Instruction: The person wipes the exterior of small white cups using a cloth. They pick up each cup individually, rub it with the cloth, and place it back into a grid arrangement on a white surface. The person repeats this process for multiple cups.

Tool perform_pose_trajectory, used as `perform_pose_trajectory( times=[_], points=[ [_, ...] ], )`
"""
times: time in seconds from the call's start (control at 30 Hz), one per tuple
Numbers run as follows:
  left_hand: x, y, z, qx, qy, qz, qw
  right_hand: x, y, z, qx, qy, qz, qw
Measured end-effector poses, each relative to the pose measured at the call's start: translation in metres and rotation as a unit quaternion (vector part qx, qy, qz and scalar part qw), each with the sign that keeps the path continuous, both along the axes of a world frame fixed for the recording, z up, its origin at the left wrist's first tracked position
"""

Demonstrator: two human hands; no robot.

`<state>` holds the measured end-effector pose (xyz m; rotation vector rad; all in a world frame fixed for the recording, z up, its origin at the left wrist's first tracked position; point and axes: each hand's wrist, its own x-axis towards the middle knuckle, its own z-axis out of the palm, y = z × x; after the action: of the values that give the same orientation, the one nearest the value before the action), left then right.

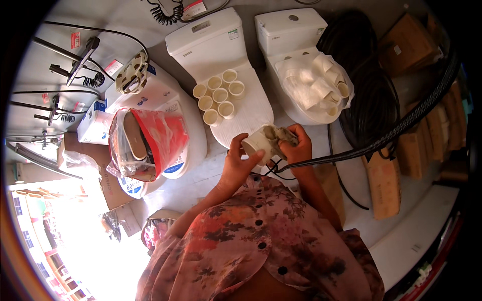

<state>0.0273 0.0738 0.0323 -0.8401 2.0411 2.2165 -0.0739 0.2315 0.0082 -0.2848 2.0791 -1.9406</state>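
Observation:
My left hand point(235, 164) is closed round a short white pipe fitting point(256, 142), held in front of my chest at an angle. Pressed against its far right side is a crumpled greyish-brown cloth point(274, 136), pinched in my right hand point(300, 146). The cloth hides part of the fitting. Beyond my hands, several cup-like white fittings point(220, 95) stand upright in a cluster on the lid of a white toilet point(251, 105). More white fittings point(321, 80) lie heaped in a clear plastic bag on a second toilet point(291, 37) to the right.
A red and clear bag point(165, 138) with shoes rests on a third toilet point(193, 130) at left. Black hose coils point(371, 100) and cardboard boxes point(409, 42) crowd the right. A thick black braided cable point(396, 128) runs across to near my right wrist.

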Motion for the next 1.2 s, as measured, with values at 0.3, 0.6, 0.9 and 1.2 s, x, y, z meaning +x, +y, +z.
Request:
perform_pose_trajectory(
  times=[0.3, 0.6, 0.9, 1.2],
  points=[
    [-0.016, -0.003, 0.016, 0.325, 0.0, 0.017, 0.946, -0.013, 0.002, 0.014, -0.15, -0.101, 0.016, 0.983],
    [-0.023, 0.021, 0.005, 0.056, 0.047, 0.058, 0.996, -0.052, 0.036, 0.012, -0.376, -0.182, -0.039, 0.908],
    [-0.02, 0.041, -0.007, -0.194, 0.039, 0.023, 0.98, -0.024, 0.014, 0.015, -0.04, -0.035, 0.086, 0.995],
    [-0.017, 0.065, 0.004, -0.069, -0.003, 0.0, 0.998, -0.031, 0.039, -0.01, -0.024, -0.052, 0.04, 0.998]
  ],
)
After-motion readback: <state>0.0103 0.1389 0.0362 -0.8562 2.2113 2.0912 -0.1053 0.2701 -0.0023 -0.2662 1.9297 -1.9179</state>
